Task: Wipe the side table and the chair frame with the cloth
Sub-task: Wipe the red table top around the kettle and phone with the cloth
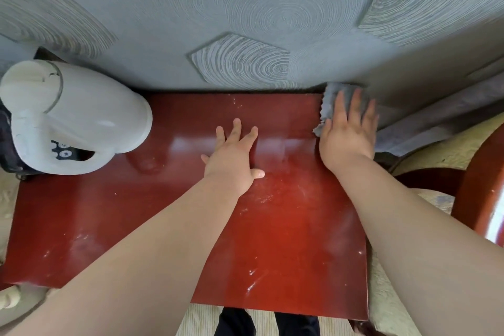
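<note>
- The small grey microfibre cloth with a scalloped edge (331, 98) is lying flat at the far right corner of the glossy red lacquered wooden side table (272, 240), right against the wall.
- The right hand (347, 128) is pressing down on it with the palm; the grip is open, fingers straight and spread, nothing pinched. Judgement: a flat palm is spreading pressure over the cloth for wiping rather than for lifting.
- The cloth is sitting under and ahead of this grip. Its far edge is showing beyond the fingertips and its left edge is poking out beside the thumb side.
- The left hand (234, 155) is resting palm-down on the bare worktop near its middle, well apart from the cloth. Its grip is open too and holding nothing. Judgement: it is bracing the reach toward the far corner.
- Pale smears and specks are showing on the near half of the worktop, so most of the surface is probably waiting to be wiped.
- The curved red wooden chair frame (480, 199) is standing at the right, untouched.
- A white plastic electric kettle (81, 117) is occupying the far left corner.
</note>
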Tool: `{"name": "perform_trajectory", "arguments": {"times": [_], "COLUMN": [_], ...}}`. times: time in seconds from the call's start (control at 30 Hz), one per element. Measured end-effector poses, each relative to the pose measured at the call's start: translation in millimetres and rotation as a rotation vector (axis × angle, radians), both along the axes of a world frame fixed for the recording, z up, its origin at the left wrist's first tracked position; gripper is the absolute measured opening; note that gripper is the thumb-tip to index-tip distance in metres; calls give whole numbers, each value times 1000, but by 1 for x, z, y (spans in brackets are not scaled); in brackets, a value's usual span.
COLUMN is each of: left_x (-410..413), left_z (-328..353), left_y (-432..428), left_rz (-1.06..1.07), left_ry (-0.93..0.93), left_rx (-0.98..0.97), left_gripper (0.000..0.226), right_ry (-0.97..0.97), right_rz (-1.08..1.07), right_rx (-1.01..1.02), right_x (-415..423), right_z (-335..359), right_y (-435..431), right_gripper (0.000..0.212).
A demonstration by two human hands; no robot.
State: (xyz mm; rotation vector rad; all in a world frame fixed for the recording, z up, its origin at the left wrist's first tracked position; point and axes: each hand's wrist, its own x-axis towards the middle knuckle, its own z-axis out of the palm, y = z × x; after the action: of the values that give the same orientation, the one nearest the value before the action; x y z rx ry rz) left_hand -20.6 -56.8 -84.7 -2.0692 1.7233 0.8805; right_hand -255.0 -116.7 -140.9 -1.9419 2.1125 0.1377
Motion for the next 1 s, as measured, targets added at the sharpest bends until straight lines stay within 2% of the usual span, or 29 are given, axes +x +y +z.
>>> {"name": "perform_trajectory", "arguments": {"times": [0.07, 0.23, 0.33, 0.4, 0.47, 0.6, 0.67, 0.73, 0.87, 0.93, 1.0], "left_x": [0, 1, 0, 0, 0, 4, 7, 8, 8, 7, 6], "left_z": [1, 1, 2, 1, 1, 1, -1, -1, 1, 1, 0], "left_y": [0, 1, 1, 1, 1, 6, 8, 9, 12, 12, 11], "left_rz": [-2, 0, 9, 10, 8, -48, -75, -81, -88, -102, -100], "left_ry": [-4, -1, -1, 5, 4, -63, -88, -75, -60, -75, -80], "left_rx": [8, -9, -6, -11, -16, -64, -88, -102, -105, -91, -84], "left_gripper": [105, 105, 106, 105, 105, 103, 102, 103, 102, 103, 103], "right_ry": [-21, -71, -35, 31, 76, 107, 86, 63, 9, 45, 76], "right_rz": [25, 486, 598, 529, 373, 144, 184, 315, 501, 497, 358], "right_rx": [4, 107, 145, 137, 129, 129, 114, 100, 85, 96, 89], "right_x": [12, 32, 17, 9, 11, 51, 72, 83, 74, 52, 24], "right_z": [4, 19, 20, 18, 16, 13, 13, 14, 13, 10, 10], "right_y": [11, 68, 62, 36, 12, 1, 7, 24, 64, 63, 48], "right_gripper": [67, 68, 70, 75, 77, 75, 70, 66, 67, 69, 71]}}
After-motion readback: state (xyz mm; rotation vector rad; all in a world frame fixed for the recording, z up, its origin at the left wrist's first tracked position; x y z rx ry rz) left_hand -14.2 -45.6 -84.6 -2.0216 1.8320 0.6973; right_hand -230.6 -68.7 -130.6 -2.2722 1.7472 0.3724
